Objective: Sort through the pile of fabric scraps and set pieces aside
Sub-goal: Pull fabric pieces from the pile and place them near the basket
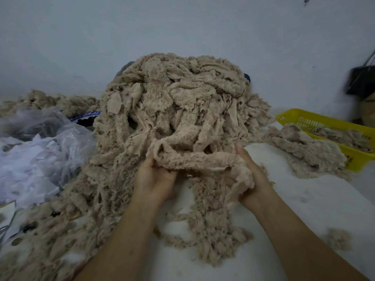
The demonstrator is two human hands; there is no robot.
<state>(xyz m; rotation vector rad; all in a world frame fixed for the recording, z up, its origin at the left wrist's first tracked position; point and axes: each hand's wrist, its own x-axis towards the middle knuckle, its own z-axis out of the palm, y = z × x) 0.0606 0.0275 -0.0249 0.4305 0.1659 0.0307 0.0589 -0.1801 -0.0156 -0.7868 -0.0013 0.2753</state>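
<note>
A tall pile of beige fluffy fabric scraps (178, 102) rises in the middle of the white table (304, 199) and spills toward me. A long fuzzy beige strip (194, 159) stretches between both hands at the pile's front. My left hand (155, 179) grips its left end, fingers curled up into the fabric. My right hand (248, 175) holds the right end, which drapes over the palm. More loose scraps (209, 230) lie beneath my forearms.
A yellow plastic basket (324, 120) with scraps stands at the right, a smaller heap of beige scraps (310, 153) lying against it. Clear plastic bags with white material (38, 151) fill the left. Further scraps (50, 100) lie along the wall. A dark bag (361, 80) hangs far right.
</note>
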